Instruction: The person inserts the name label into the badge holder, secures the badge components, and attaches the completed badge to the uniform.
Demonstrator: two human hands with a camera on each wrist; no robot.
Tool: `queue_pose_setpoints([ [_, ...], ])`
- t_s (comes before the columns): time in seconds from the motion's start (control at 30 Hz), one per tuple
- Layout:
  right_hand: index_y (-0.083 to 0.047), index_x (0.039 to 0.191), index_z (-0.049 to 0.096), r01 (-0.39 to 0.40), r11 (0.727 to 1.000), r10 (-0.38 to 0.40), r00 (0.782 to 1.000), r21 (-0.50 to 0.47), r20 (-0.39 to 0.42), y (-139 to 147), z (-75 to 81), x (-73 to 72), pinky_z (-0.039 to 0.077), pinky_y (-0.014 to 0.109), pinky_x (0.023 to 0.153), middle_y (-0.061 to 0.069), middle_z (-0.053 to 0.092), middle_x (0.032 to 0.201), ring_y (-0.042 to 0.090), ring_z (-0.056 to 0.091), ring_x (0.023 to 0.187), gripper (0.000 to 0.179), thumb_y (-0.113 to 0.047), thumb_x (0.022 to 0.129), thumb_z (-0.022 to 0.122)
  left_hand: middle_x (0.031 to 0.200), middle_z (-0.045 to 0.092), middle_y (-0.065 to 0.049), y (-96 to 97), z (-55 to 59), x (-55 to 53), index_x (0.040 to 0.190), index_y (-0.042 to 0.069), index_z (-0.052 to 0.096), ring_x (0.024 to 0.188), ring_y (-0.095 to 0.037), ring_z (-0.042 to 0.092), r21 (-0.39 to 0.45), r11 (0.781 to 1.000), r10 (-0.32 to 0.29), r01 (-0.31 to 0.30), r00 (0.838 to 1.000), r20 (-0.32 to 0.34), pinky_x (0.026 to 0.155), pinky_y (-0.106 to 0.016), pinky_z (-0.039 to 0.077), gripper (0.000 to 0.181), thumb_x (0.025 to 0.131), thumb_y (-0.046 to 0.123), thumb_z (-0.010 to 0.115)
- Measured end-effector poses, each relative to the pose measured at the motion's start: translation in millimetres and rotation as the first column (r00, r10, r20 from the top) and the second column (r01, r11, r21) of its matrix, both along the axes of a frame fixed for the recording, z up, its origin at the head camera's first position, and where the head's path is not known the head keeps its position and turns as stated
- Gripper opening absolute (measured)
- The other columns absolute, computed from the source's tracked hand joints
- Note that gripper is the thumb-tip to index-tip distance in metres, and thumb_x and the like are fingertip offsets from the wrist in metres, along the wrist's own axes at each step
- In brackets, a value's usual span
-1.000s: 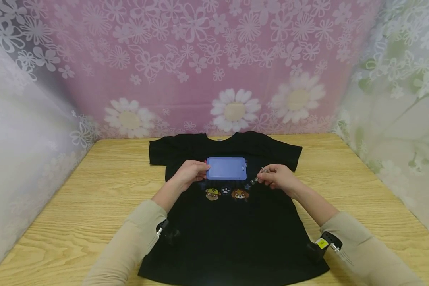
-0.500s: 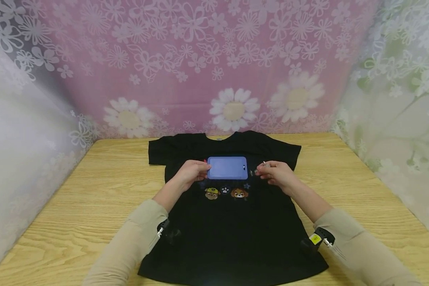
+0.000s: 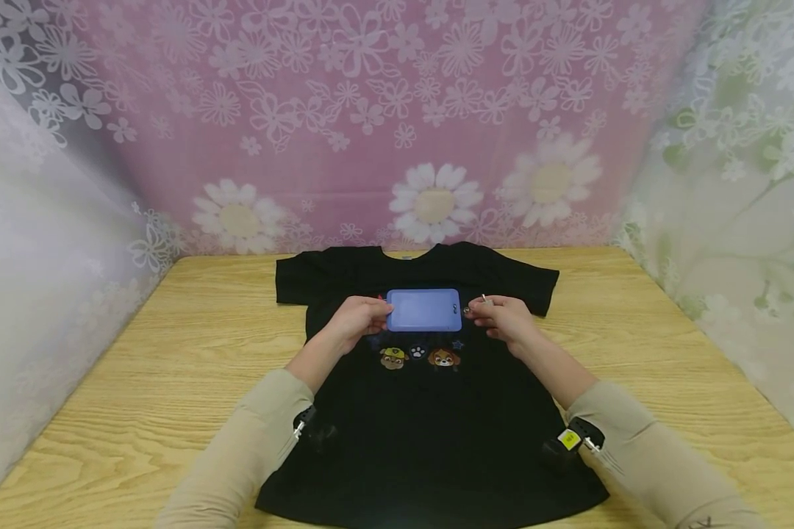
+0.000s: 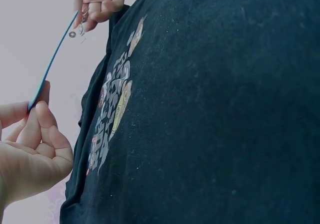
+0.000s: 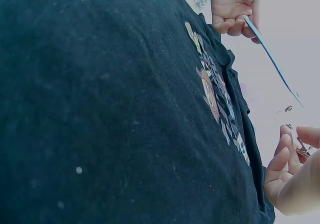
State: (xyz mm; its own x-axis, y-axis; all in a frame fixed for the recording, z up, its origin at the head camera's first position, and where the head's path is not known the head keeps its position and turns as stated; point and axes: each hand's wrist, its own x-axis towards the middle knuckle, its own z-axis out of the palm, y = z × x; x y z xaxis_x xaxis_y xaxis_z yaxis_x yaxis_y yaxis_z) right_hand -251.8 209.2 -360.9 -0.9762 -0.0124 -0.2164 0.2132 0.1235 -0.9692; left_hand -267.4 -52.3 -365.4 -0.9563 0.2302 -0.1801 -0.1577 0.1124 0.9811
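My left hand [image 3: 356,323] pinches the left end of a flat blue card holder [image 3: 423,310], held level above a black T-shirt [image 3: 430,433]. A small slot shows at the holder's right end. Close to that end, my right hand [image 3: 509,323] pinches a small metal badge clip [image 5: 303,150] between thumb and fingers. A clear strap with metal snaps hangs from the clip towards the holder. In the left wrist view the holder is seen edge-on, with a round snap [image 4: 73,34] beside its far end. Whether the strap touches the slot I cannot tell.
The T-shirt lies spread on a wooden table [image 3: 192,353], with cartoon dog prints [image 3: 445,358] on its chest. Floral curtains [image 3: 384,132] stand behind the table and along both sides. Something small and red shows by the left fingers, mostly hidden.
My right hand has moved left and slightly up with the badge clip, narrowing the gap to the card holder. The holder has shifted slightly right in the left hand.
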Motion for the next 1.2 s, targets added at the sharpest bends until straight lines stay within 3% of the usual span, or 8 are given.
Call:
queue_pose_setpoints([
  [0.37,0.007,0.115,0.055,0.009,1.0,-0.009,1.0,-0.009,0.012,-3.6,-1.8,-0.8,0.043,0.022,0.058,-0.006,0.067,0.076,0.006,0.057,0.068,0.034,-0.017,0.092,0.059,0.07,0.059,-0.003,0.6,0.1,0.2,0.103,-0.013,0.063,0.068,-0.017,0.054,0.007,1.0,-0.002,0.002,1.0,0.004,0.076,-0.036,0.043,0.026,0.091,0.009,0.057],
  [0.7,0.001,0.107,0.058,0.014,0.998,-0.013,1.0,-0.06,0.026,-0.8,-1.2,-0.6,0.043,0.021,0.058,-0.006,0.067,0.076,0.006,0.057,0.068,0.024,-0.017,0.091,0.06,0.068,0.059,-0.002,0.2,-1.7,-1.6,0.1,-0.012,0.064,0.064,-0.014,0.054,0.018,1.0,0.01,-0.01,1.0,0.0,0.072,-0.034,0.043,0.025,0.09,0.009,0.057],
  [1.0,0.004,0.111,0.057,-0.012,0.994,0.015,0.999,-0.109,0.028,-1.7,-1.3,-0.2,0.043,0.02,0.058,-0.007,0.067,0.077,0.005,0.057,0.069,0.028,-0.016,0.092,0.058,0.067,0.06,-0.002,3.1,-2.1,-0.2,0.098,-0.012,0.064,0.065,-0.015,0.055,0.011,1.0,0.013,-0.013,1.0,-0.004,0.073,-0.035,0.043,0.024,0.09,0.01,0.057],
  [1.2,-0.01,0.091,0.066,-0.033,0.982,0.042,0.998,-0.188,0.043,-1.9,1.2,2.5,0.042,0.019,0.057,-0.007,0.068,0.077,0.005,0.058,0.068,0.009,-0.013,0.092,0.058,0.066,0.059,-0.002,3.9,-2.7,0.3,0.096,-0.012,0.064,0.064,-0.014,0.055,0.016,0.999,0.038,-0.038,0.999,-0.005,0.071,-0.033,0.044,0.023,0.09,0.009,0.058],
])
